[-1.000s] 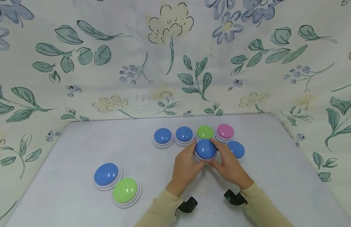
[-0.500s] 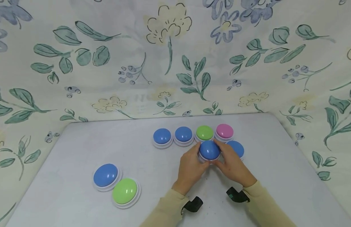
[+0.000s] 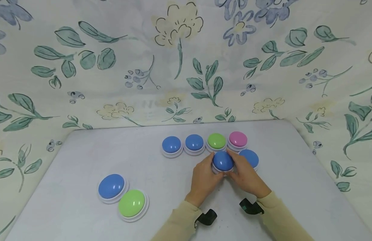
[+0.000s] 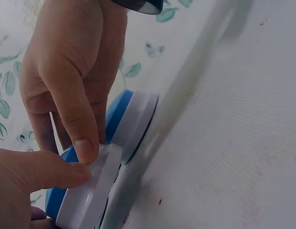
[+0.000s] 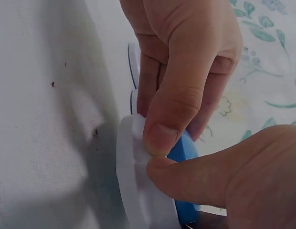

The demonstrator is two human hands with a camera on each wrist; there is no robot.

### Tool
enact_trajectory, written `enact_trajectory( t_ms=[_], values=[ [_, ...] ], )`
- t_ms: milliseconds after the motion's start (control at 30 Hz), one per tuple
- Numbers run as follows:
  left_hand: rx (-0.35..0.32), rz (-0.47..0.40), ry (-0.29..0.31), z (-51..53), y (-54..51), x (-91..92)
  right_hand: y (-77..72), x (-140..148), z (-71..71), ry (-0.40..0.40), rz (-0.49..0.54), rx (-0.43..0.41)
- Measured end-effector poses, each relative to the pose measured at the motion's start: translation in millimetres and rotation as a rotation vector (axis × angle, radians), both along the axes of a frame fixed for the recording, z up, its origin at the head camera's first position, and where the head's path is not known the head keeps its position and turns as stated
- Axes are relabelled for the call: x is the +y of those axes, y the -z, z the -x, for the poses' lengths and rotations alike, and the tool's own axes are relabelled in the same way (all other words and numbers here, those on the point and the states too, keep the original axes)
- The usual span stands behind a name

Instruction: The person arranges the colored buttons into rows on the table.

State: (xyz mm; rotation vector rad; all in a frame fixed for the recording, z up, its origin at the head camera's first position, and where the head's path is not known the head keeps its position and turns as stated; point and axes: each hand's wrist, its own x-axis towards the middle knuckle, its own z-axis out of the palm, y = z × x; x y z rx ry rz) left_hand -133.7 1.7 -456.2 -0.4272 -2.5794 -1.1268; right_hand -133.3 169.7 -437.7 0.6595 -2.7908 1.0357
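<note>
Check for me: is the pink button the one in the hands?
No, the left hand and right hand hold a blue button, while the pink button stands farther back beside a green button.

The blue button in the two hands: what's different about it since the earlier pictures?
The held button has shifted a little to the right and slightly toward the person, along with the left hand and the right hand. Both grip it in every picture; nothing was let go. The back row of four, the rightmost blue button and the left pair stayed put.
</note>
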Motion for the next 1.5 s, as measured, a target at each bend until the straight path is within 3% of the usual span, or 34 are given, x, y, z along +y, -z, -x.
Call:
enact_trajectory(
  t_ms=[967, 1500],
  values=[
    [-0.004, 0.007, -0.013, 8.7, 15.8, 1.9, 13.7, -7, 0.5, 0.052, -0.019, 0.006],
    [0.003, -0.001, 0.029, 11.6, 20.7, -1.6, 16.7, -9, -2.2, 0.079, -0.001, 0.000]
  ],
)
